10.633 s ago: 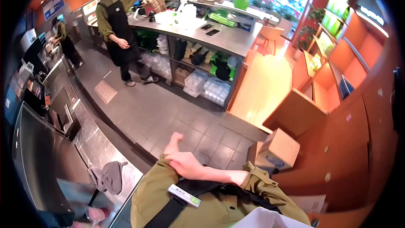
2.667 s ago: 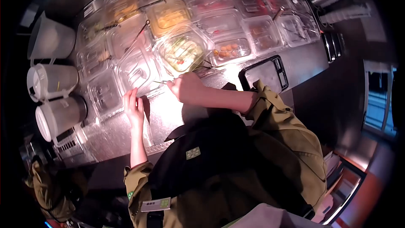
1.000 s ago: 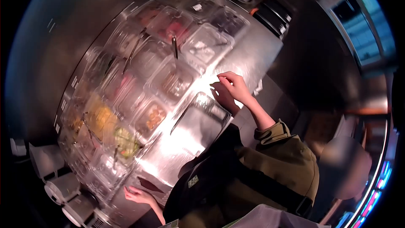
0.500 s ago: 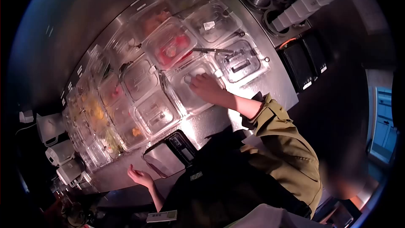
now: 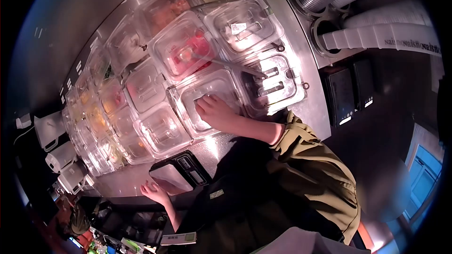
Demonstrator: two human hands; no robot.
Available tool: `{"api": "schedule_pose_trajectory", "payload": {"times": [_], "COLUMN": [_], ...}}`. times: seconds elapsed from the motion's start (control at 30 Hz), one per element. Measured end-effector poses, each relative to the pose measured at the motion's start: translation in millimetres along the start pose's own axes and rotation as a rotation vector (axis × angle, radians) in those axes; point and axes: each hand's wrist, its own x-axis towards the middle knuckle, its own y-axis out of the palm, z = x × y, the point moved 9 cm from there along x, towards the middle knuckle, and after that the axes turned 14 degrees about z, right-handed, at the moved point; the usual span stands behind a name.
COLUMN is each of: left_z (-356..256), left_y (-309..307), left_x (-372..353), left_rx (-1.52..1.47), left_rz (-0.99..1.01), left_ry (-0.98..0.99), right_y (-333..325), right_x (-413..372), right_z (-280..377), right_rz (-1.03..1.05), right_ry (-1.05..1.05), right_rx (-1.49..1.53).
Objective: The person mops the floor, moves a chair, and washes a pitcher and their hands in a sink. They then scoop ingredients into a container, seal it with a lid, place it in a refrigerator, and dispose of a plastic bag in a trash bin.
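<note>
My right hand (image 5: 215,112) rests with curled fingers at the middle of a clear plastic lid (image 5: 226,81), on a clear food container in the front row. The fingers seem closed around the lid's handle, which they mostly hide. My left hand (image 5: 155,192) is empty, with fingers apart, beside a scale (image 5: 176,174) with a flat metal top and a dark display end. To the right of the lid is another clear container (image 5: 273,83) with a slotted lid and a long dark utensil handle (image 5: 240,67) across it. Behind is a lidded container of red food (image 5: 188,51).
Rows of lidded clear containers (image 5: 162,129) fill the steel counter (image 5: 310,113). Stacked cups (image 5: 376,40) lean from round holders at the right. Dark devices (image 5: 341,94) sit beyond the counter's right edge. White pitchers (image 5: 49,130) stand at the left end.
The view has shifted and turned slightly. My right hand has moved a little left and toward me over the lid, still with curled fingers. My left hand stays open beside the scale.
</note>
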Motion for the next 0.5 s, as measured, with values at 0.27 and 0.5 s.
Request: {"api": "schedule_pose_trajectory", "payload": {"times": [0.27, 0.5], "left_z": [5.7, 30.6], "left_y": [-9.2, -1.5], "left_x": [2.2, -19.9], "left_rx": [0.032, -0.118], "left_rz": [-0.076, 0.02], "left_ry": [-0.018, -0.142], "right_y": [-64.8, -93.4], "right_x": [-84.0, -130.7], "right_z": [-30.0, -101.3], "right_rz": [-0.079, -0.225], "right_ry": [0.055, 0.505], "right_rx": [0.307, 0.004]}}
